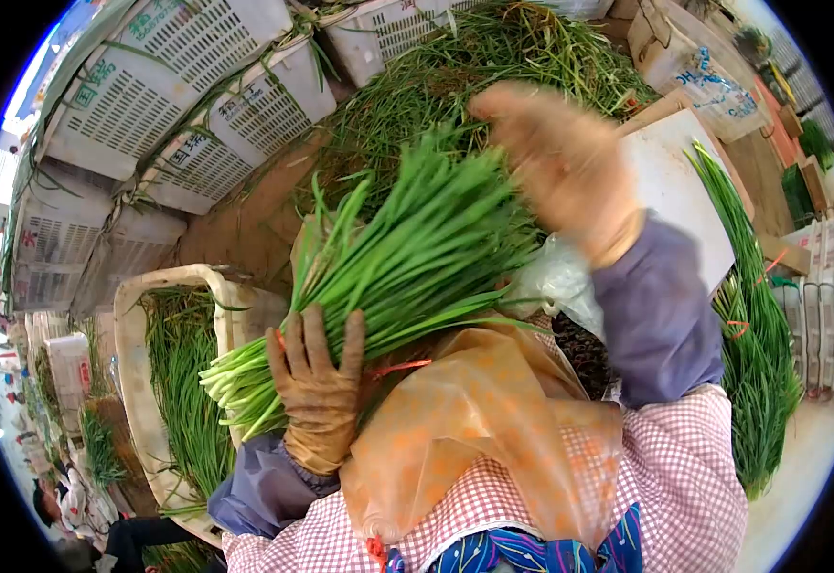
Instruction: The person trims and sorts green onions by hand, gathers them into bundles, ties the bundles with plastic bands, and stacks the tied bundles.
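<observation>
A thick bunch of green chives (417,239) lies across my lap, pale stem ends at the lower left and leafy tips toward the upper right. My left hand (320,387), in a brown glove, grips it near the stem ends, fingers over the top. Beside that hand a red tie (403,368) shows. My right hand (565,158) is raised just past the leaf tips and smeared by motion, so its fingers are unclear. Under the bunch, an orange-patterned plastic sheet (493,420) covers my checked apron.
A white crate (221,282) of chives stands at my left. Loose leaves (493,57) are heaped ahead. Stacked white baskets (188,57) line the upper left. At right are a white board (670,181) and tied chives (756,382). A person (83,506) sits at lower left.
</observation>
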{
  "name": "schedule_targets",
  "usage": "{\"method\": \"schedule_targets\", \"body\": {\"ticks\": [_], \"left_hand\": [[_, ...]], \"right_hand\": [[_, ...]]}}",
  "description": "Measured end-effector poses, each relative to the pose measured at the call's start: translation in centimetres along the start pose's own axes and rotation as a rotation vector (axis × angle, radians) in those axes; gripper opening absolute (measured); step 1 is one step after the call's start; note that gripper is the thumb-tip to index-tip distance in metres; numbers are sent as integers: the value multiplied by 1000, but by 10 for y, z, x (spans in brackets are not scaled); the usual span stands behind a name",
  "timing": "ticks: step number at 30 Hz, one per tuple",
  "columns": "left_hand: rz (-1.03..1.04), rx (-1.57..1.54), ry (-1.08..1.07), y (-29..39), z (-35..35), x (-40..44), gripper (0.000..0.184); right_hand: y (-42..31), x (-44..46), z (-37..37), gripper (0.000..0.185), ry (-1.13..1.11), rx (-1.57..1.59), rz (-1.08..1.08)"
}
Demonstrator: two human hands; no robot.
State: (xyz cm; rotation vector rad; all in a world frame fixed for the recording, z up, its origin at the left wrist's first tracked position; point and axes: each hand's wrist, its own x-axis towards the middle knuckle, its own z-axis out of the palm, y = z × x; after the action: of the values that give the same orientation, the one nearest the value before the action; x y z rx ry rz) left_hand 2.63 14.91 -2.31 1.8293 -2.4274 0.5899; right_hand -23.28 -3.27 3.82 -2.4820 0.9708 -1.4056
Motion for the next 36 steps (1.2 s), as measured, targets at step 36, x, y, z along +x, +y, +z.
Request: {"method": "schedule_targets", "body": {"ticks": [36], "left_hand": [[-377, -1929, 389, -14, 43, 69, 68]], "right_hand": [[-10, -112, 30, 67, -1448, -74, 429]]}}
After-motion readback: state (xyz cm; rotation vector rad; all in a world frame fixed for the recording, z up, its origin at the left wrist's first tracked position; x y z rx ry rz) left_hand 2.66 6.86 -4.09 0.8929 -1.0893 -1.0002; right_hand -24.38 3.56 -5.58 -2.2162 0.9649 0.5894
